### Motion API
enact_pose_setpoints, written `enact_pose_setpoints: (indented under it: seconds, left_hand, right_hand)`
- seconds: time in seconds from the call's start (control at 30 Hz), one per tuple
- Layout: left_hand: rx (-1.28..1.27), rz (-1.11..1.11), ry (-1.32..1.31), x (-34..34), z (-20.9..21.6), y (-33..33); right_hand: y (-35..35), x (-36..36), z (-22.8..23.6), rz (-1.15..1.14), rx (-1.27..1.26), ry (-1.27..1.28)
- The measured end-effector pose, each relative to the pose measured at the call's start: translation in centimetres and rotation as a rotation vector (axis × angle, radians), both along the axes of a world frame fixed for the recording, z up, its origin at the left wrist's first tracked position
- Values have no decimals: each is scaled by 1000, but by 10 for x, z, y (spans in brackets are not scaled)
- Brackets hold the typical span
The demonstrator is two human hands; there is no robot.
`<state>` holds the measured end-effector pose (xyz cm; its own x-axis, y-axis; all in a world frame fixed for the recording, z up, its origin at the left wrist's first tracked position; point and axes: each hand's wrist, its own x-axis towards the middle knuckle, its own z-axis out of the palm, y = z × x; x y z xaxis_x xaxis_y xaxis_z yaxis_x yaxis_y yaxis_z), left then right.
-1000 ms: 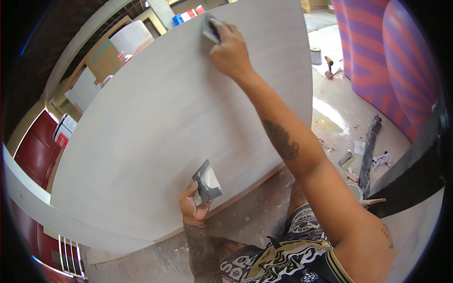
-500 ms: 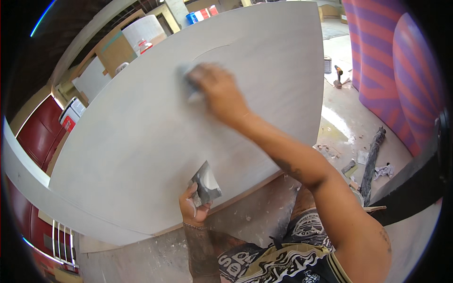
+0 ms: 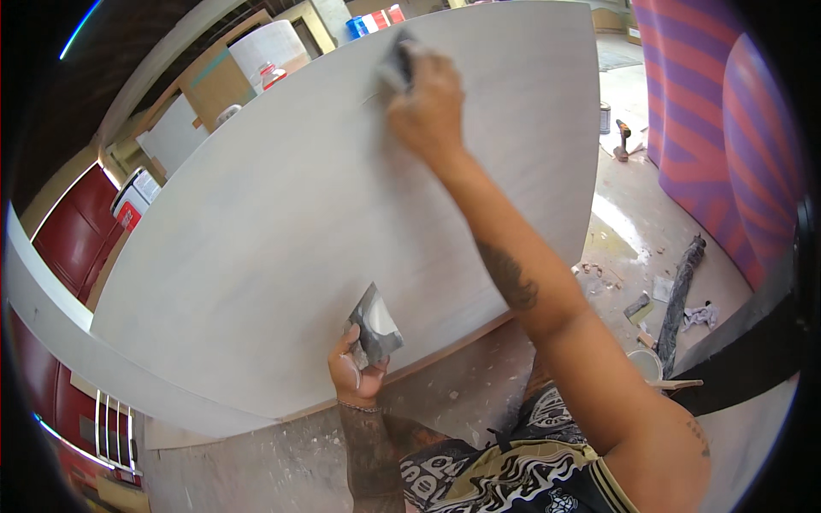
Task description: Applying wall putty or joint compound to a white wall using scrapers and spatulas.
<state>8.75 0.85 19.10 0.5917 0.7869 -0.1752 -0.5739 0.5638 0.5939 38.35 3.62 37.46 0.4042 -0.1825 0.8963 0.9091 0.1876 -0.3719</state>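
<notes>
A large pale grey panel [image 3: 248, 248] with a curved left edge stands tilted in front of me. High on it, my right hand [image 3: 430, 107] grips a dark spreader [image 3: 397, 67], whose blade lies against the surface near the top edge. The hand partly covers the spreader, and motion blurs it a little. Low in front of the panel, my left hand [image 3: 357, 369] holds a flat grey putty knife [image 3: 374, 335] by its lower end. White putty [image 3: 380, 318] sits on its blade, and smears of it show on my left thumb.
A purple and red striped form [image 3: 693, 103] stands at the right. On the floor lie a dark wrapped roll [image 3: 682, 291], a crumpled rag [image 3: 701, 315] and a power drill [image 3: 622, 141]. A tub [image 3: 646, 363] sits beside my right arm. Cans [image 3: 375, 23] stand behind the panel.
My right hand has swept up and slightly right across the panel with the spreader. The left hand with the putty knife has stayed nearly in place.
</notes>
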Motion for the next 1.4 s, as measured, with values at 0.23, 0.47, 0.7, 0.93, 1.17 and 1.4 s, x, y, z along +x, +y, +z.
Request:
enact_pose_setpoints:
  seconds: [0.23, 0.47, 0.7, 0.93, 1.17, 1.4]
  left_hand:
    - [39, 31, -96, -1, 5, 5]
    - [-114, -169, -196, 12, 4, 16]
    - [439, 50, -76, 49, 29, 4]
    - [2130, 481, 361, 86, 22, 7]
    - [2106, 134, 705, 77, 2, 9]
    - [1644, 160, 637, 69, -29, -12]
  right_hand:
    - [0, -95, -41, 27, -262, -378]
    - [-98, -96, -119, 941, -525, -431]
    - [-139, -55, -237, 1058, -747, 301]
    - [-161, -53, -186, 1973, 31, 1633]
    - [-167, 57, -107, 1356, 247, 1028]
    - [-77, 131, -31, -163, -135, 203]
